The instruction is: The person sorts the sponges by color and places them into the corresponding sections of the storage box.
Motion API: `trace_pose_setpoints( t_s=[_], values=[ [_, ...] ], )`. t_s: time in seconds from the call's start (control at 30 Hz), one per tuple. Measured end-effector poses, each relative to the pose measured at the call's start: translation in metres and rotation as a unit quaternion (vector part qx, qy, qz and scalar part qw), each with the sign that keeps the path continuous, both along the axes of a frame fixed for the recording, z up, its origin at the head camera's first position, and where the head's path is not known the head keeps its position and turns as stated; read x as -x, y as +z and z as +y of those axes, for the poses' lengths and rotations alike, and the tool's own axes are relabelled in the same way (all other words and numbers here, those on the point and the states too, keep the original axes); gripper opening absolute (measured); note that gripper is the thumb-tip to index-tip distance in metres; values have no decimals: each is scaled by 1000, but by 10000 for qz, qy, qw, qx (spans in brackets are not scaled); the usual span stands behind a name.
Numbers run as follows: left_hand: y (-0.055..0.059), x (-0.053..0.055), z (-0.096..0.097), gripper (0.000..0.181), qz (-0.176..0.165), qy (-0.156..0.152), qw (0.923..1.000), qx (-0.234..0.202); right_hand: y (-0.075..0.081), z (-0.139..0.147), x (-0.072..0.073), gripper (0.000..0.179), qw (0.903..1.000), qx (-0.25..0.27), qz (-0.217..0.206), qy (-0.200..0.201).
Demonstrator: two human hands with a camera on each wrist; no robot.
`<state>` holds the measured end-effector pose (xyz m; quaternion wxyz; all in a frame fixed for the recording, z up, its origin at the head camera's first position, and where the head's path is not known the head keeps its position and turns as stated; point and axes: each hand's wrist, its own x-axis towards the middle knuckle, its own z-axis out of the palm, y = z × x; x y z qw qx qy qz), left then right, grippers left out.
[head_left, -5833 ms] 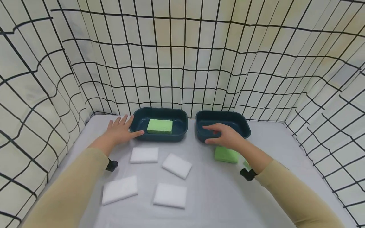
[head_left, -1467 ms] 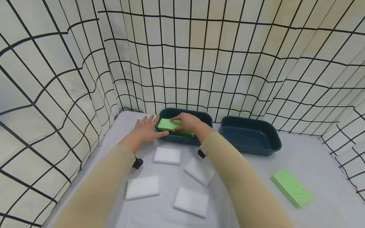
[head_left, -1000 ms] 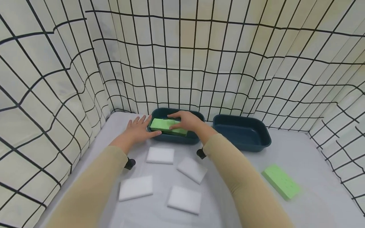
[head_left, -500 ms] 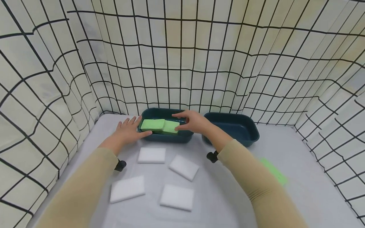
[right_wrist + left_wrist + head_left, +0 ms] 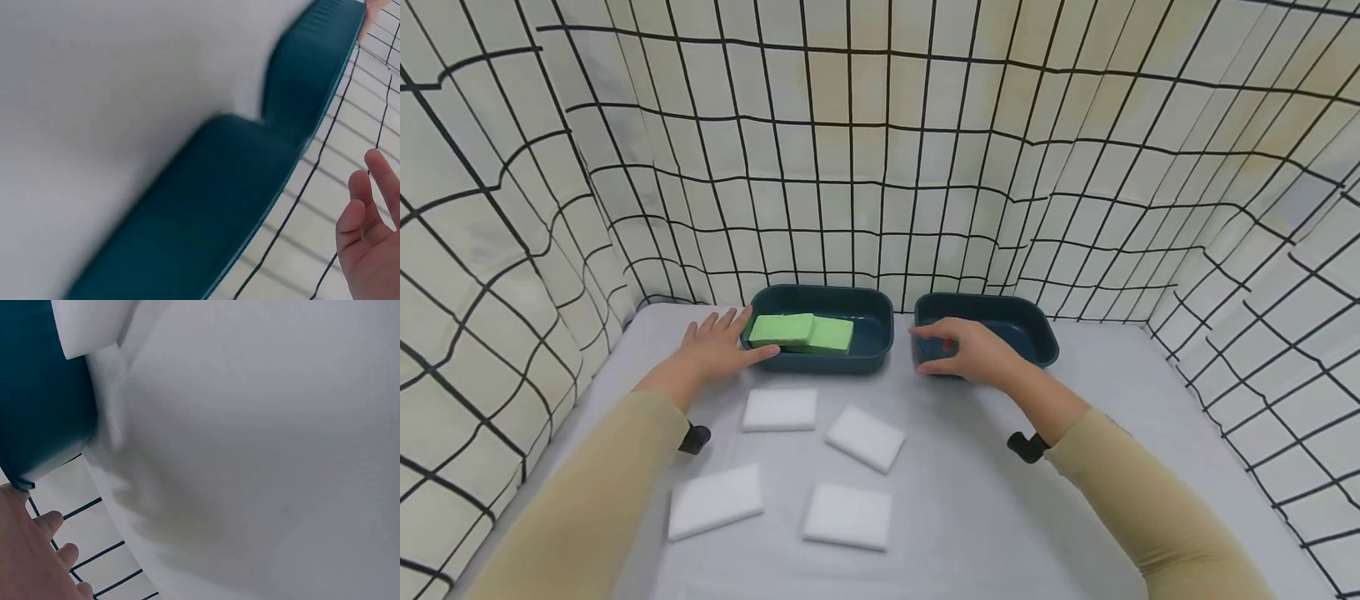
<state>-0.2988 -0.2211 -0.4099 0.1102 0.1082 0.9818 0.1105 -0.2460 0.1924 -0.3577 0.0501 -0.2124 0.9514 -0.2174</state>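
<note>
Whereas one green block (image 5: 835, 335) lay alone in the left tray (image 5: 850, 364) earlier, a second block (image 5: 781, 330) now overlaps it toward the left edge; that placement appears complete. Right hand (image 5: 976, 352), empty, fingers parted, hovers at the right tray (image 5: 1026, 333); left hand (image 5: 713, 352), spread, touches the left tray.

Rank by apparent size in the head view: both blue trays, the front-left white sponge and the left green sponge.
1. Left tray and right tray: too alike to rank; left hand and right hand each cover part.
2. Front-left white sponge, perhaps enlarged by nearness.
3. Left green sponge.
</note>
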Motion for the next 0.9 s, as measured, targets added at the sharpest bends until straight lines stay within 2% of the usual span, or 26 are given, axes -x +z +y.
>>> trace_pose_setpoints(
  t_s=[0.3,0.47,0.57,0.7,0.9],
  values=[
    [0,0,1,119,40,39,10000,-45,-22,77,-39,64,9995,-33,59,-302],
    [1,0,0,122,-9,64,9999,-93,-32,122,-61,72,9972,-133,-54,-736],
    [0,1,-1,122,-83,79,9997,-192,-34,145,-75,70,9948,-257,-35,-986],
    [2,0,1,123,-165,82,9996,-204,-37,170,-91,67,9910,-403,-55,-1277],
    [7,-4,3,120,-239,119,9995,-173,-43,192,-109,72,9859,-539,-187,-1572]
  ],
)
